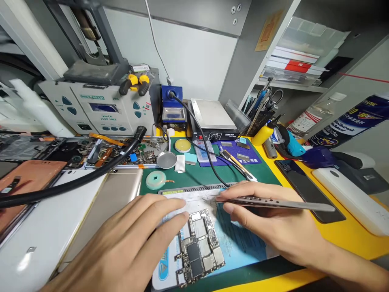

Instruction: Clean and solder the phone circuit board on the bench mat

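Observation:
A phone logic board (200, 249) with shiny metal shields and dark chips lies on a blue and white work mat (240, 239). My left hand (136, 235) hovers at the board's left edge. Its fingers are stretched out and slightly apart, and nothing shows between them. In my right hand (267, 219) is a pair of metal tweezers (273, 202), pinched between thumb and fingers. The tweezers' tips point left, just beyond the board's far edge. A black cable (209, 148) comes down behind my right hand, where its end is hidden.
At back left stands a grey rework station (103, 105) with a thick black hose (100, 174) crossing the left side. A tray of scrap parts (142, 150), an open flux tin (182, 145), a solder wick spool (155, 179) and a heating plate (212, 115) stand behind. A dark phone (310, 190) lies right.

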Available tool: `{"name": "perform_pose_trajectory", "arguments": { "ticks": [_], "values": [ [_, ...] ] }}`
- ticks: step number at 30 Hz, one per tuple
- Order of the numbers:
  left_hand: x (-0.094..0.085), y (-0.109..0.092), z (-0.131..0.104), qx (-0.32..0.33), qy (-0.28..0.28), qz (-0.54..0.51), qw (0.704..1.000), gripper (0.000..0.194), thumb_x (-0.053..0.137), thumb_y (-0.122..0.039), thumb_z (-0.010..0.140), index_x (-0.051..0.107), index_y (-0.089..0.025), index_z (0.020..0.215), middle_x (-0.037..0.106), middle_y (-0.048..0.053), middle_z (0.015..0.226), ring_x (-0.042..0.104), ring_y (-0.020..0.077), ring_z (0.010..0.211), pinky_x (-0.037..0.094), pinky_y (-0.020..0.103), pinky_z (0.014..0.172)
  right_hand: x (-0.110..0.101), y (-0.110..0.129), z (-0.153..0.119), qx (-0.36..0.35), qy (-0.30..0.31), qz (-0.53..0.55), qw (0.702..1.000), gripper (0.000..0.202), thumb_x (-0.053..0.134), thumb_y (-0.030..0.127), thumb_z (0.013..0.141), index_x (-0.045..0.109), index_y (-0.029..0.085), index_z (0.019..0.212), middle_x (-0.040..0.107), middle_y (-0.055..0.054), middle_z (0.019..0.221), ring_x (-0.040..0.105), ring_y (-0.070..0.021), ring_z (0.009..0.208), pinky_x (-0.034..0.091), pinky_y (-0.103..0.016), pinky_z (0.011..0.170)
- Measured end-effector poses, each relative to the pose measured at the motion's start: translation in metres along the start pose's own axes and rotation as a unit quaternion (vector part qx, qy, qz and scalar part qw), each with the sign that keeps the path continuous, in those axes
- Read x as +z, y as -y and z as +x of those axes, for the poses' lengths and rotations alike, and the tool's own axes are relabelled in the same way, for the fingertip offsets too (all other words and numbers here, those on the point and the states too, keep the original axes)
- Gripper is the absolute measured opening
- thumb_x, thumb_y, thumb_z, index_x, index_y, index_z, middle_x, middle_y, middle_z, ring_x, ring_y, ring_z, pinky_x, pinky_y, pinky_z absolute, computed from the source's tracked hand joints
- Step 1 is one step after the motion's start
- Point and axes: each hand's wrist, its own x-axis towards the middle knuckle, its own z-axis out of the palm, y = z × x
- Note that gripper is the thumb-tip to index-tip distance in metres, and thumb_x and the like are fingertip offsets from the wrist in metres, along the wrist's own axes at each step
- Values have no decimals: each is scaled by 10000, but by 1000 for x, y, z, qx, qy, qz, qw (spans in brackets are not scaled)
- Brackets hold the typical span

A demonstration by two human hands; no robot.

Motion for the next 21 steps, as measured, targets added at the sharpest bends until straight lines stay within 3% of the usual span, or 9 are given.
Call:
{"name": "perform_pose_trajectory", "arguments": {
  "ticks": [2,4,8,12,15,21],
  "values": [
    [-6,-5,12,-30,-22,-22,999,572,695,-419,1033,585,-200,1550,592,122,1607,542,301,1488,498,409,1199,2,1,3,51,-9,42,998,65,851,219,932,908,249,944,902,-12,887,816,-140,668,666,-181,625],
    [-10,-11,26,-56,-50,-37,997,417,630,-274,1045,635,-226,1459,589,112,1555,556,270,1442,501,391,1189,4,1,5,99,-17,106,989,46,885,258,900,910,234,931,880,-27,842,751,-128,582,614,-193,528],
    [-13,-20,49,-38,-44,-22,998,413,532,-95,1006,675,-208,1377,573,122,1493,510,262,1430,463,437,1232,7,-2,6,142,-11,194,971,185,948,316,856,885,188,974,849,-37,789,727,-123,569,589,-201,520],
    [-11,-22,60,-53,3,-30,998,470,483,-83,1004,649,-218,1422,492,146,1592,429,307,1532,462,567,1266,7,-7,4,149,5,243,958,265,969,325,847,859,172,1033,837,-28,790,717,-115,577,585,-209,542],
    [-7,-20,63,-66,3,-30,997,469,452,-75,1016,635,-225,1421,449,158,1626,416,338,1544,476,655,1250,6,-9,4,154,10,271,950,292,991,317,831,849,170,1041,806,-6,766,704,-111,582,576,-215,552],
    [0,-15,71,-59,8,-30,998,464,494,-62,980,679,-202,1382,457,180,1595,434,377,1509,493,718,1222,7,-13,4,164,18,295,941,341,1026,365,803,848,167,1016,779,-1,747,690,-119,598,558,-232,559]
  ]
}}
